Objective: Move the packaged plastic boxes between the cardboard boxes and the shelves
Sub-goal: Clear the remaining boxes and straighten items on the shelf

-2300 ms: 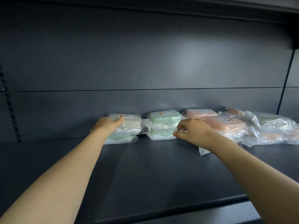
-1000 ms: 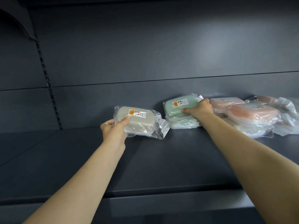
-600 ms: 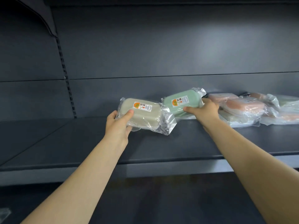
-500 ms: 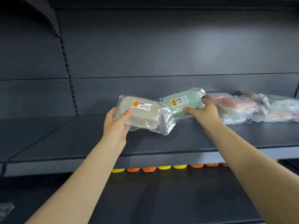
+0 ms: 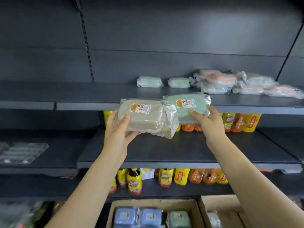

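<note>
Light: dim and cool overall, with a soft pale patch on the dark grey metal back panel at upper right, and white glare on the clear wrap of the beige rectangular plastic box and the mint-green rectangular plastic box. Focus: soft throughout; the wrapped pink and green packs behind are smeared, and the bagged goods at lower left are shapeless. Edges: wide-angle bowing tilts the slotted shelf upright; the corners darken.
</note>
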